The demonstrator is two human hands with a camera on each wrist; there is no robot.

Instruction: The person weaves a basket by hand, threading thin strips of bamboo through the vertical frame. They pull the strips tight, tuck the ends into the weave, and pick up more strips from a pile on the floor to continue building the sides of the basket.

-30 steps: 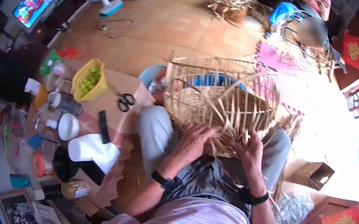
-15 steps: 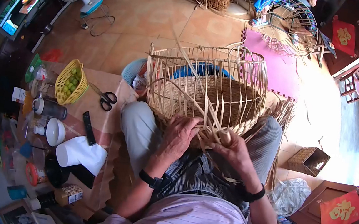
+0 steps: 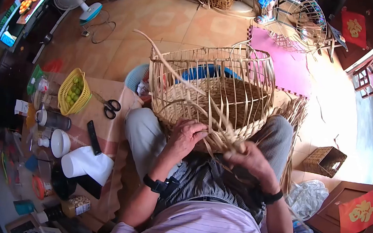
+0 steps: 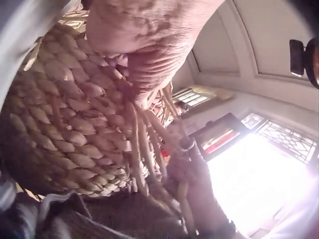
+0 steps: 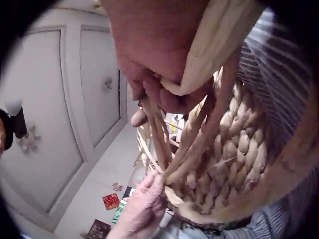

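Observation:
A half-woven basket [image 3: 218, 94] with an open frame of upright stakes rests between the person's knees. At its near rim the left hand [image 3: 184, 137] pinches the weave and strips between thumb and fingers. The right hand [image 3: 252, 161], slightly blurred, grips dried plant strips just right of it. In the right wrist view a broad pale strip [image 5: 214, 45] runs through the right hand's curled fingers, and several strips [image 5: 159, 129] fan down to the left hand [image 5: 144, 204]. The braided wall [image 4: 65, 119] of the basket fills much of the left wrist view.
On the left stands a table [image 3: 109, 86] with scissors [image 3: 111, 108], a yellow basket [image 3: 74, 92] of green fruit, a white bowl [image 3: 59, 143] and a paper roll [image 3: 86, 164]. A square woven basket [image 3: 324, 160] and a plastic bag [image 3: 307, 199] lie at the right. Strips [image 3: 291, 131] are heaped beside the right knee.
The right hand has moved a little right and down, pulling strips away from the left hand. A long strip now swings out over the basket's left side. The head view has shifted.

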